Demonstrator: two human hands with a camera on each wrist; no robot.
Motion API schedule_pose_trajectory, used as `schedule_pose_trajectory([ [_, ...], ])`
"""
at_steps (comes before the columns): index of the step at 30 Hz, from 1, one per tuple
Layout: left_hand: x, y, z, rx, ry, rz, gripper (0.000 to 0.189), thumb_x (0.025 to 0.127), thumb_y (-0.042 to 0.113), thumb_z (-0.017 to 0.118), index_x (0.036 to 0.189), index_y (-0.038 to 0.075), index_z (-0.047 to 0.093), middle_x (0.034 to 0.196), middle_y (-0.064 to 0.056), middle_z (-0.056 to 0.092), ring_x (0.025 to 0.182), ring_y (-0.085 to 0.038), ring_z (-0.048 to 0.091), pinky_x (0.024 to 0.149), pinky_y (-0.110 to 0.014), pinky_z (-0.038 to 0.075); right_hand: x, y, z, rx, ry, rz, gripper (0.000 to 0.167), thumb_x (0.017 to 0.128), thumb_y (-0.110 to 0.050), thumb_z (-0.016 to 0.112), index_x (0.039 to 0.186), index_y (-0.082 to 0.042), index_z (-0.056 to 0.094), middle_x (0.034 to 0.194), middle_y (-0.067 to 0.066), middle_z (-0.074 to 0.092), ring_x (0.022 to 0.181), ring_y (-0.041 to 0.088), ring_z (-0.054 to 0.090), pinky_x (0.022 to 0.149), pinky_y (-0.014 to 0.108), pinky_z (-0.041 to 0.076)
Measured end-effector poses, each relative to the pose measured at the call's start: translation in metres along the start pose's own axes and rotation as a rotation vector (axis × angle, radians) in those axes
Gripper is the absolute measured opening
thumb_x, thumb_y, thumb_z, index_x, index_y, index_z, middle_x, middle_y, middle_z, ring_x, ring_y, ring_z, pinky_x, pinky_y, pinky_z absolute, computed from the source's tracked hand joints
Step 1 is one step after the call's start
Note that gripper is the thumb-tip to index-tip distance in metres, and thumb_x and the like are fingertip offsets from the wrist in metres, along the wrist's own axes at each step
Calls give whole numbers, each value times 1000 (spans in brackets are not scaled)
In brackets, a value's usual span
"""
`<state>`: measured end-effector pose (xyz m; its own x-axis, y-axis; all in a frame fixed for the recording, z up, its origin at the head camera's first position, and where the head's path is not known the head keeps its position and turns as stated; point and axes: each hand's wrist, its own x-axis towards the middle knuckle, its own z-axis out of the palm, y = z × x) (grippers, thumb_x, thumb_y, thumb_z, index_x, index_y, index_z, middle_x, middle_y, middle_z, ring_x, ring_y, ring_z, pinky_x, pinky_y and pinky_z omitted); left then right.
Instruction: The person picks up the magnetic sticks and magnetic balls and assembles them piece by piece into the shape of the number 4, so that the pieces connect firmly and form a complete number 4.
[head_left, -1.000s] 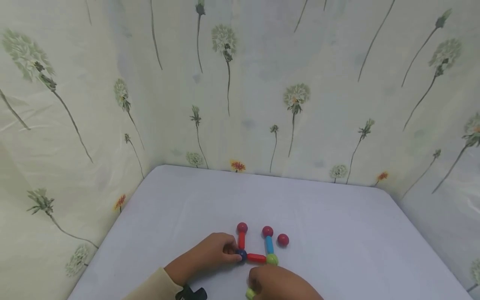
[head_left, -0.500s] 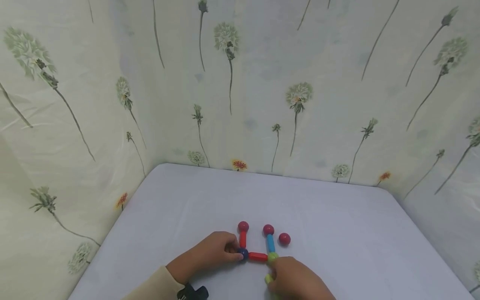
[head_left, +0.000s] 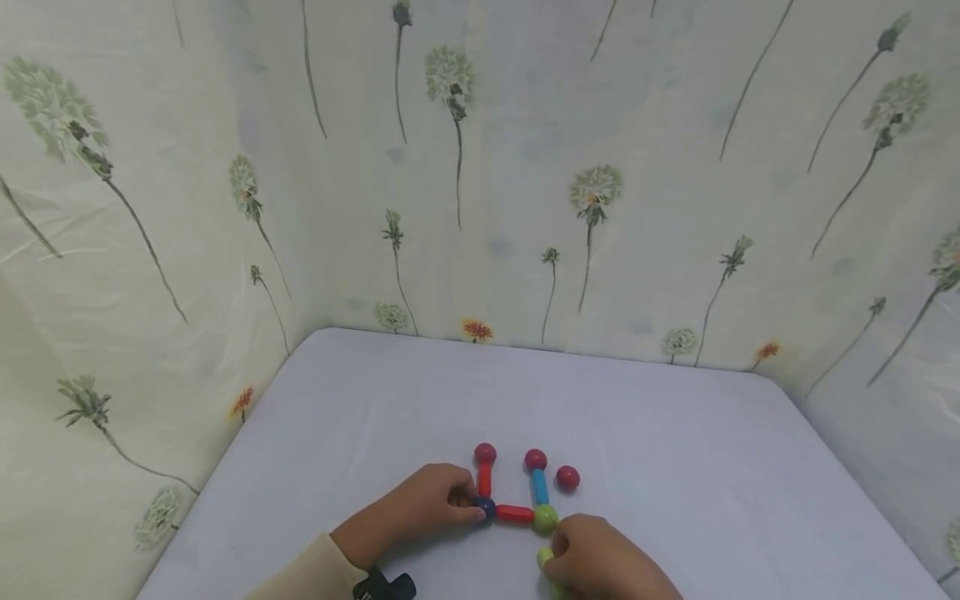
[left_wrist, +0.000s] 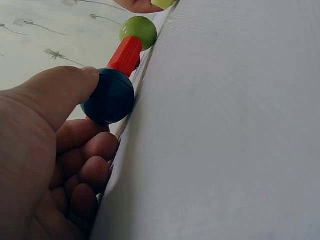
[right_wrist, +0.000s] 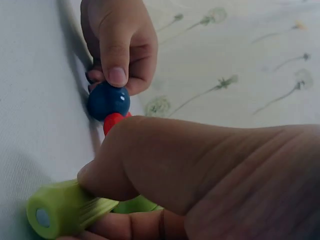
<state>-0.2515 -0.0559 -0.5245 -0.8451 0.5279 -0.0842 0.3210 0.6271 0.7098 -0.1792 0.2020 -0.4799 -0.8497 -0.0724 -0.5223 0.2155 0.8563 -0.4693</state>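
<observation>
My left hand (head_left: 438, 498) pinches a dark blue ball (left_wrist: 110, 97) between thumb and fingers. A red stick (head_left: 515, 514) joins that ball to a light green ball (head_left: 546, 520). Another red stick (head_left: 484, 479) runs from the blue ball to a red ball (head_left: 485, 453). From the green ball a light blue stick (head_left: 540, 487) leads to a second red ball (head_left: 536, 459). My right hand (head_left: 603, 560) grips a light green stick (right_wrist: 57, 210) just on the near side of the green ball. The stick's exposed end shows a silvery disc; its middle is partly hidden by my fingers.
A loose red ball (head_left: 567, 477) lies right of the joined pieces. All of this rests on a white-covered table (head_left: 360, 400). Dandelion-patterned cloth (head_left: 510, 167) rises behind the table and along both sides.
My right hand has moved right and a little away from me with the green stick, briefly covering part of the green ball, which shows again now. My left hand stays on the blue ball.
</observation>
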Motion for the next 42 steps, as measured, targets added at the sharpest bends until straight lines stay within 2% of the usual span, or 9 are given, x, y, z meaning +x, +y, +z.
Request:
schedule_pose_trajectory([
  [8, -1, 0, -2, 3, 6, 12, 18, 89, 37, 83, 91, 26, 69, 78, 11, 63, 75, -7, 57, 70, -24, 50, 2, 8, -5, 43, 1, -72, 17, 86, -22, 79, 92, -9, 71, 77, 7, 65, 72, 22, 60, 69, 37, 52],
  [16, 0, 1, -4, 12, 2, -13, 18, 90, 38, 83, 92, 27, 70, 79, 11, 63, 76, -8, 58, 71, -24, 51, 7, 5, -7, 108, 28, -14, 18, 86, -26, 78, 89, -9, 70, 74, 8, 65, 70, 24, 59, 67, 33, 49],
  [24, 0, 3, -3, -8, -4, -22, 17, 90, 37, 83, 92, 26, 70, 79, 11, 64, 77, -9, 58, 72, -25, 51, 8, 8, -7, 107, 51, -15, 20, 89, -28, 76, 88, -9, 71, 72, 8, 64, 68, 23, 59, 65, 32, 47],
  [28, 0, 6, -3, -2, -8, -31, 17, 90, 37, 83, 94, 26, 70, 80, 11, 63, 77, -9, 59, 72, -25, 51, 12, 10, -9, 83, 117, -14, 29, 93, -39, 75, 89, -11, 69, 73, 7, 62, 68, 22, 57, 63, 32, 46],
  [30, -1, 7, -3, 3, -8, -34, 18, 90, 37, 83, 94, 26, 70, 80, 11, 63, 77, -9, 59, 72, -25, 51, 16, 11, -10, 74, 183, -38, 33, 93, -45, 75, 95, -12, 66, 76, 6, 61, 70, 21, 56, 63, 32, 47],
  [33, -2, 7, -3, 8, -5, -33, 18, 90, 37, 83, 95, 26, 70, 80, 10, 63, 76, -10, 59, 71, -25, 51, 22, 12, -10, 51, 263, -133, 42, 92, -51, 75, 113, -16, 65, 87, 4, 62, 77, 19, 57, 68, 35, 53],
  [37, -2, 6, -2, 12, -1, -21, 18, 90, 37, 83, 94, 26, 70, 79, 10, 63, 76, -9, 58, 71, -25, 51, 28, 14, -4, -19, 252, -243, 66, 91, -63, 71, 145, -27, 58, 110, 4, 58, 94, 18, 57, 80, 44, 60],
  [39, -2, 4, -1, 16, 1, -12, 18, 90, 38, 83, 94, 26, 70, 79, 11, 63, 76, -8, 58, 71, -24, 50, 29, 15, -1, -59, 236, -263, 70, 91, -68, 68, 150, -34, 55, 115, 4, 55, 98, 18, 56, 82, 48, 61],
  [42, -2, 3, -1, 19, 3, 0, 18, 90, 39, 82, 94, 27, 70, 79, 12, 63, 76, -8, 58, 72, -24, 50, 31, 15, 3, -97, 227, -280, 68, 92, -68, 66, 151, -35, 55, 111, 4, 52, 97, 19, 55, 80, 45, 59],
])
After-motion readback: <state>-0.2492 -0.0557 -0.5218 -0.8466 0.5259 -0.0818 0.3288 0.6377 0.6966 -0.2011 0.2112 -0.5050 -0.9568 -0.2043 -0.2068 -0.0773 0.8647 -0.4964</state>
